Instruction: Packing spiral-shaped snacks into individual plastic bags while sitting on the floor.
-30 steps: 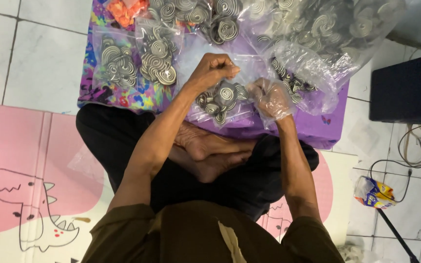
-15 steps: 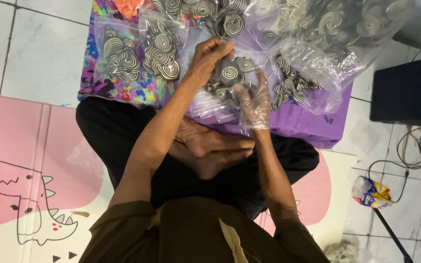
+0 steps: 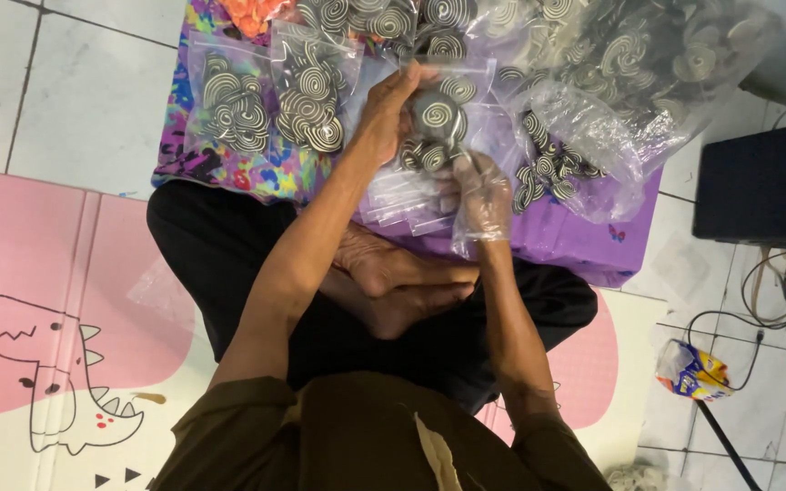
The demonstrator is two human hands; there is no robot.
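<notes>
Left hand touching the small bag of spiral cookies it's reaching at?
Touching. The head view shows the left hand pressed against the side of the small clear bag of spiral cookies, fingers along its top edge with no gap.

The small bag (image 3: pixel 434 118) is thin clear plastic, shiny and crinkly. The right hand (image 3: pixel 479 195) wears a see-through plastic glove; the left hand (image 3: pixel 391 109) is bare. The purple cloth (image 3: pixel 557 232) looks soft and matt. The floor tiles (image 3: pixel 75 100) are smooth and glossy.
</notes>
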